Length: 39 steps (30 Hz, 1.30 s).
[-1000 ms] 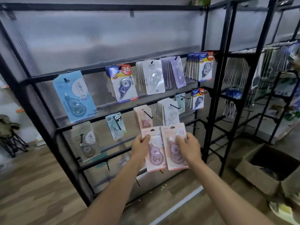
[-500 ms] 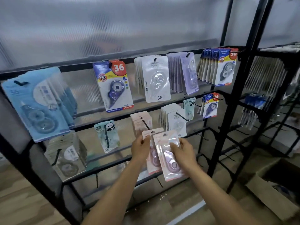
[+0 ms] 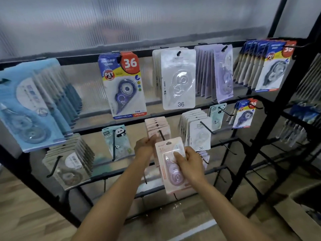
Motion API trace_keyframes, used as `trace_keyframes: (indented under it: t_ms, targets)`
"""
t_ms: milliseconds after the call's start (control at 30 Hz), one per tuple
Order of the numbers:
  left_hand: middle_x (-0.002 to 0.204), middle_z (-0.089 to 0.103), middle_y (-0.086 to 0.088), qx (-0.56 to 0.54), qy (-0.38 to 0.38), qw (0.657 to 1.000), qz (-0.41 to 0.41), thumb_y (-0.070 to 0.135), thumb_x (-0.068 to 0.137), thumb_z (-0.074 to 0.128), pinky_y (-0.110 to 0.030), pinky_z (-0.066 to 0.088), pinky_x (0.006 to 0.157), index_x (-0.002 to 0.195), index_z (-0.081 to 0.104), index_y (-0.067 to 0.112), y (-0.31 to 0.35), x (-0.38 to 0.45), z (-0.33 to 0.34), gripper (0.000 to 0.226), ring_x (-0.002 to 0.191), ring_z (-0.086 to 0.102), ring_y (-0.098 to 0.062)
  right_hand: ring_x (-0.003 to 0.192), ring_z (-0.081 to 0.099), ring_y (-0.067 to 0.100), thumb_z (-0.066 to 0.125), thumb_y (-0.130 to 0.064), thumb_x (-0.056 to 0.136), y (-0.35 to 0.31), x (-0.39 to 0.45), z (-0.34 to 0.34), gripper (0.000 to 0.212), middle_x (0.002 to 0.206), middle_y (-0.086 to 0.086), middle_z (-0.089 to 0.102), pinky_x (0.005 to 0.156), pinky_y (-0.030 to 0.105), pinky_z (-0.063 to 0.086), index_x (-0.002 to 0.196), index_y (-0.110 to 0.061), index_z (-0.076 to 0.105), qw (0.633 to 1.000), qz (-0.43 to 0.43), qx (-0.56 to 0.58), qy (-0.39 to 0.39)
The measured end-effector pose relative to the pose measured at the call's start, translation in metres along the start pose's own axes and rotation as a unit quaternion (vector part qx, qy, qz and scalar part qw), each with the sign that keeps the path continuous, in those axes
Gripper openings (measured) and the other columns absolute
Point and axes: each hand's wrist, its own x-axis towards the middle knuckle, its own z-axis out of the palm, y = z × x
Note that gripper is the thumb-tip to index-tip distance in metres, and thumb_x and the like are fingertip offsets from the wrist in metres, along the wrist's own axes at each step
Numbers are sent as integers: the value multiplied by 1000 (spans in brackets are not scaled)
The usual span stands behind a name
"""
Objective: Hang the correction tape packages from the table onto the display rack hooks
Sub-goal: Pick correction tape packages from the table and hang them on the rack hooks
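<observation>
Pink package (image 3: 171, 164) with lilac tape, pinched by right hand (image 3: 188, 165); left hand (image 3: 145, 146) pinching hook-hung pink stack (image 3: 157, 126).

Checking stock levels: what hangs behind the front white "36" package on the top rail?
Behind the front white "36" package more white packages of the same kind hang on one hook; only their left edges show. The front card covers the rest, so no count.

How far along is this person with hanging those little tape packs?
Many hooks on the rack already carry packs. Right now the left hand holds a pink pack at the hook with matching pink packs; whether it is threaded on is unclear. The right hand grips another pink pack, not yet hung. The table isn't visible.
</observation>
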Motion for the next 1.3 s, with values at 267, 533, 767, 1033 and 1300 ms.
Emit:
trace_keyframes:
  t_ms: [267, 533, 767, 1033, 1300]
  targets:
    - [95, 70, -4, 197, 68, 978, -12, 53, 89, 55, -25, 38, 62, 93, 68, 12, 16, 19, 4, 43, 75, 57, -15, 69, 63, -9, 62, -16, 89, 7, 7, -5, 11, 84, -14, 66, 52, 6, 43, 87, -26, 58, 997, 6, 8, -83]
    - [112, 64, -8, 107, 122, 987, 9, 34, 95, 56, -33, 47, 86, 111, 57, 10, -7, -10, -9, 29, 92, 55, -18, 72, 49, 10, 52, -29, 96, 4, 53, 17, 28, 95, 6, 61, 47, 3, 33, 108, -5, 59, 986, -14, -142, -83]
    - [102, 61, 1, 172, 132, 976, -5, 26, 95, 54, -26, 42, 76, 111, 57, 12, -43, -49, -15, 21, 89, 54, -13, 104, 53, 30, 55, -43, 90, 9, 67, 47, 49, 118, 18, 54, 83, 37, 46, 117, -2, 51, 983, 60, -172, -21]
    - [106, 62, 2, 284, 119, 951, 6, 27, 94, 53, -22, 41, 78, 119, 56, 14, -58, -92, -52, 28, 102, 59, -16, 106, 54, 27, 57, -20, 91, 31, -16, 72, 18, 110, 8, 57, 86, 38, 49, 107, -11, 57, 981, -34, -157, -113]
    - [114, 66, -9, 359, 206, 910, 12, 23, 92, 53, -30, 43, 87, 118, 60, 11, -91, -190, -193, 30, 107, 60, -26, 85, 56, 22, 55, -11, 89, -17, -152, 160, 8, 88, 4, 60, 73, 31, 46, 91, -11, 63, 924, -200, -140, -294]
